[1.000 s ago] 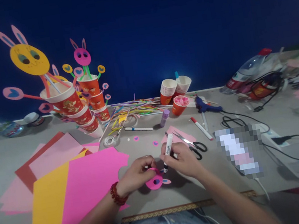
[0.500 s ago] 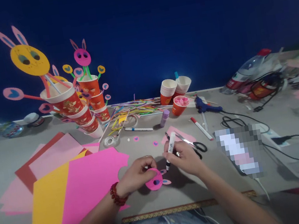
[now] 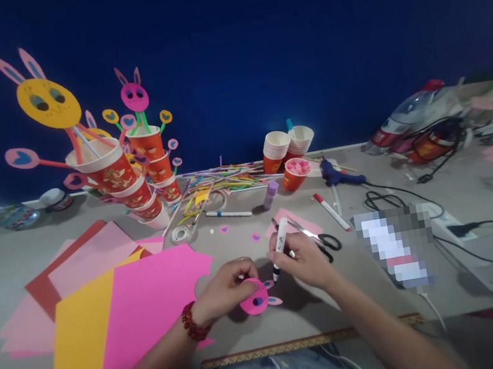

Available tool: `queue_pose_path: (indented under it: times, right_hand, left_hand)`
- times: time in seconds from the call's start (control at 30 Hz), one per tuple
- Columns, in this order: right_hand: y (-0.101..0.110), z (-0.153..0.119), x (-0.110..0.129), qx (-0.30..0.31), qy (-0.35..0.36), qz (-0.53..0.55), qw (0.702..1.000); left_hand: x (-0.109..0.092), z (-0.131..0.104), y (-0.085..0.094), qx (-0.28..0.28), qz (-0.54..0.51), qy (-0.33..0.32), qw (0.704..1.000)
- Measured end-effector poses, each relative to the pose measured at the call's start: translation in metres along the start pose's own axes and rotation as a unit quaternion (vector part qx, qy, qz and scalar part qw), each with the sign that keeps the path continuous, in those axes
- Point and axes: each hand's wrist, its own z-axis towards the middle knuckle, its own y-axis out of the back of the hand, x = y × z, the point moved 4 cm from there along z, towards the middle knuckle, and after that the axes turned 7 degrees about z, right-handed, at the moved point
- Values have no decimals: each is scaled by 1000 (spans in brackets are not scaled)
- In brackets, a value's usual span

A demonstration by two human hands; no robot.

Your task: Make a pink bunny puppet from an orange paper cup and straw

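Note:
Between the thumb and fingers of my left hand (image 3: 231,284) is a round pink paper rabbit face (image 3: 253,304) with two light-pink ears pointing right and a dark eye drawn on it. My right hand (image 3: 303,257) grips a white marker (image 3: 280,245), its dark tip pointing down beside the upper ear. Whether the tip touches the paper I cannot tell. Black-handled scissors (image 3: 328,245) lie just behind my right hand, partly over a light-pink paper scrap (image 3: 291,220). Two small pink discs with blue hearts, one of them a heart disc (image 3: 256,237), lie beyond my hands.
Coloured paper sheets (image 3: 150,314) spread on the left. Behind them stand stacked red cups (image 3: 132,194) with paper rabbit figures. Pipe cleaners (image 3: 236,180), a glue stick (image 3: 271,195) and a red-capped marker (image 3: 331,211) lie mid-table. A blue glue gun (image 3: 342,176) and phone (image 3: 392,251) are on the right.
Both hands stay in nearly the same place. The marker has shifted very slightly left, its tip still beside the rabbit's ear. The whole view has moved a little.

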Motion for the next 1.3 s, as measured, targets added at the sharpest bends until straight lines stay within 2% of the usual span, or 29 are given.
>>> queue_pose_path:
  times: [0.2, 0.47, 0.73, 0.83, 1.03, 1.3]
  right_hand:
    - [13, -1, 1, -27, 16, 4, 1000]
    - [1, -3, 4, 5, -3, -4, 1000]
    - [15, -1, 1, -34, 20, -8, 999]
    - [14, -3, 6, -27, 32, -3, 999]
    - [4, -4, 7, -7, 9, -20, 1000]
    - [16, -2, 5, -36, 31, -20, 999]
  left_hand:
    - [0, 0, 0, -2, -6, -6, 1000]
    - [0, 0, 0, -1, -4, -3, 1000]
    - [-3, 0, 0, 0, -5, -3, 1000]
    - [-3, 0, -1, 1, -6, -1, 1000]
    - [-1, 0, 0, -2, -11, -2, 1000]
    - [-3, 0, 0, 1, -3, -1, 1000]
